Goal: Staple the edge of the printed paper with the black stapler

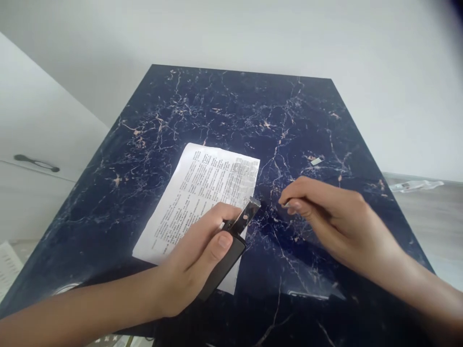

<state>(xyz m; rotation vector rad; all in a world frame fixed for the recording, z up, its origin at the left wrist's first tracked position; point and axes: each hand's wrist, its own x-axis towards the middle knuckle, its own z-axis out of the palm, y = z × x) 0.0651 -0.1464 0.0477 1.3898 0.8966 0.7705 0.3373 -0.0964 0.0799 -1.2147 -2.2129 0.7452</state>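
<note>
My left hand (pixel 197 262) is wrapped round a black stapler (pixel 231 246), thumb on top, with its metal front end (pixel 249 212) raised and pointing up to the right. The stapler hovers over the right edge of a printed paper sheet (pixel 197 193) lying on the dark blue marble table (pixel 224 106). My right hand (pixel 336 219) sits just to the right of the stapler's tip, fingers curled and pinched together on a tiny pale thing at the fingertips (pixel 287 205) that I cannot make out.
A small silvery strip (pixel 316 161) lies on the table beyond my right hand. A white cabinet with a dark handle (pixel 36 163) stands to the left. A clear plastic item (pixel 415 185) lies on the grey floor at the right. White wall behind.
</note>
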